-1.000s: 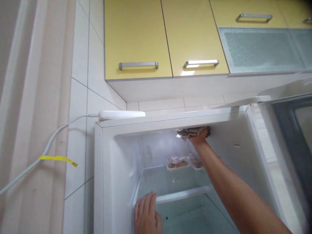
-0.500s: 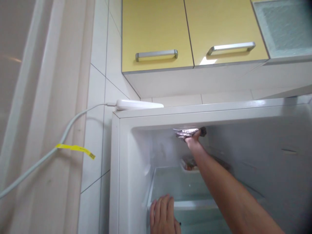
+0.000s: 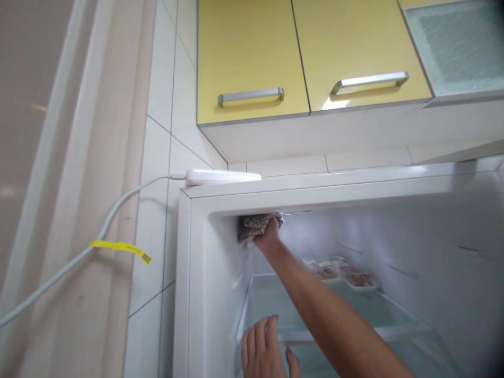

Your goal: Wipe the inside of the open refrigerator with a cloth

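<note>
An open white fridge (image 3: pixel 189 273) fills the lower right. My right hand (image 3: pixel 268 236) reaches up into its top left inner corner, fingers closed on a grey patterned cloth (image 3: pixel 254 224) pressed against the ceiling and left wall. My left hand (image 3: pixel 263 349) lies flat with fingers apart on the front edge of the glass shelf (image 3: pixel 271 304). Several small food trays (image 3: pixel 342 273) sit at the back of that shelf.
Yellow wall cabinets (image 3: pixel 252 58) with metal handles hang above the fridge. A white plug block (image 3: pixel 220 176) lies on the fridge top, its cable (image 3: pixel 79 257) with a yellow tag (image 3: pixel 122 247) running left across the tiled wall.
My right hand has slid the cloth left along the fridge ceiling, from the middle to the top left corner. The left hand stays on the shelf edge.
</note>
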Available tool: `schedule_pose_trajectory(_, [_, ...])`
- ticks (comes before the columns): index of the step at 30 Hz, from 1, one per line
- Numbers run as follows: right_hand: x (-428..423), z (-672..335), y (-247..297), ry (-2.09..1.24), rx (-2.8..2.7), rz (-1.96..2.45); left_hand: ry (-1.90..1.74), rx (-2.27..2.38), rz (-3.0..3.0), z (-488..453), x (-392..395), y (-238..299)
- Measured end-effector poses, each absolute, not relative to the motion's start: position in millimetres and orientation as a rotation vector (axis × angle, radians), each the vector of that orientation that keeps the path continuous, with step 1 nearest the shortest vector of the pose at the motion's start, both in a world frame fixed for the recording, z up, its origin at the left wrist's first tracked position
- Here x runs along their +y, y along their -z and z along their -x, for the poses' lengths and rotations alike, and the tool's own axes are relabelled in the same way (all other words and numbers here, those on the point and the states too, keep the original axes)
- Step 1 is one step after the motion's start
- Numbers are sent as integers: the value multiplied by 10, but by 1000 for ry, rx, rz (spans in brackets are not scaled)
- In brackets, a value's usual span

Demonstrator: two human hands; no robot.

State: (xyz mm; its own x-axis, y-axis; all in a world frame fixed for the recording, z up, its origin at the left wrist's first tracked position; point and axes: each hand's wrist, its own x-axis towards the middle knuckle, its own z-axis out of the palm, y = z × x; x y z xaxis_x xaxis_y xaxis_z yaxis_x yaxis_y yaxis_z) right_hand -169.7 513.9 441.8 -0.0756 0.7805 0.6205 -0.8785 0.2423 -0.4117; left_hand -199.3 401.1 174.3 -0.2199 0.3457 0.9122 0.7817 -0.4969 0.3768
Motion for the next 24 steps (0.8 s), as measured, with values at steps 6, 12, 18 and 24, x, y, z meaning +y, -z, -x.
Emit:
schedule_pose_trajectory(6, [4729, 1538, -4355, -1378, -1090, 10, 2956, -1298, 1912, 1794, 4127, -2766])
schedule_pose_trajectory(12, [4435, 1086, -4157, -1067, -1308, 232, 3712, -649, 1334, 1609, 4156, -3737])
schedule_pose_trajectory(18, [3983, 351, -3616, -715, -1431, 455, 3982, 306, 1759, 1528, 3665, -4047])
schedule_pose_trajectory(24, [3818, -353, -2556, -208, -1347, 860, 3761, 623, 1723, 1369, 3056, -4256])
